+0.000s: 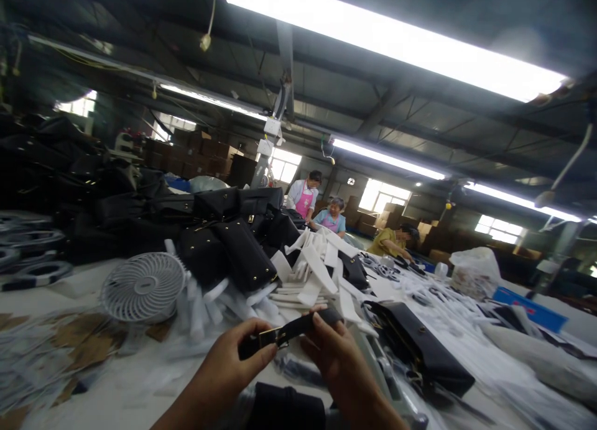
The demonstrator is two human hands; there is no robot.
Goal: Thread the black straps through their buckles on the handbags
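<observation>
Between my two hands a black strap with a gold-coloured buckle is held up above the table. My left hand pinches it by the buckle end, thumb and fingers closed. Further along the strap, my right hand grips it, and the strap curves over its fingers. Below my hands, at the bottom edge, lies a black item, only partly in view. A black handbag rests on the table to the right of my right hand.
A small white fan stands at the left. Black bags are heaped behind it, beside white foam pieces. Clear plastic wrapping covers the table's right side, near a blue bin. Several people work at the far end.
</observation>
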